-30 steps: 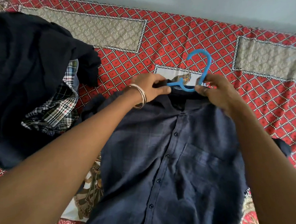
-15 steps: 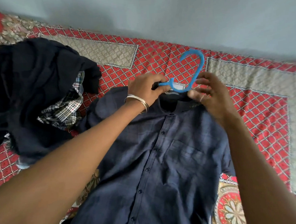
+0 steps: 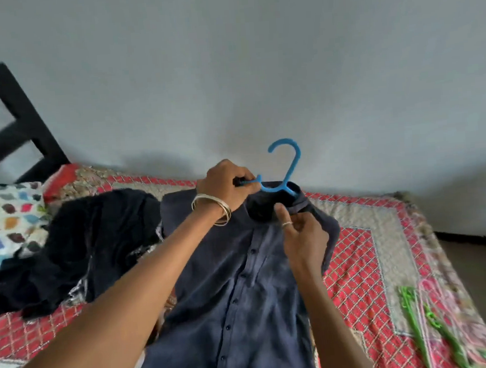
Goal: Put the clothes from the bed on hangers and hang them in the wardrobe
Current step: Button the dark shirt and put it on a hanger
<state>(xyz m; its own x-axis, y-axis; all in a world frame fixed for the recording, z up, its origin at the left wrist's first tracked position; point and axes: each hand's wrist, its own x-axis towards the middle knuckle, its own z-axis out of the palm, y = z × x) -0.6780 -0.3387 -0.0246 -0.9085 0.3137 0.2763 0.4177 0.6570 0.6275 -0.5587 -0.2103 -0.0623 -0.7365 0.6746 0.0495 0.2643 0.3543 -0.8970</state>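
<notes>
A dark navy button-front shirt [image 3: 238,293] with a chest pocket is seen spread front-up over the red patterned bedspread [image 3: 362,264], its collar raised off the bed. A blue plastic hanger [image 3: 285,170] is set inside the neck opening, with its hook standing above the collar against the grey wall [image 3: 256,68]. The hanger's left arm, together with the shirt's shoulder, is gripped by the curled fingers of the left hand [image 3: 226,189], where bangles [image 3: 212,207] are worn at the wrist. The collar edge is pinched between thumb and forefinger of the right hand [image 3: 303,237]. A heap of dark clothes [image 3: 76,247] is left on the bed to the left, beside a patterned pillow [image 3: 7,217], and green and pink hangers [image 3: 435,325] are lying near the bed's right edge. Compared with half a second ago, the collar and hanger have been lifted higher, the right hand has been lowered from the hanger's base to the collar, and more wall and a black bed frame [image 3: 16,119] have been brought into view.
</notes>
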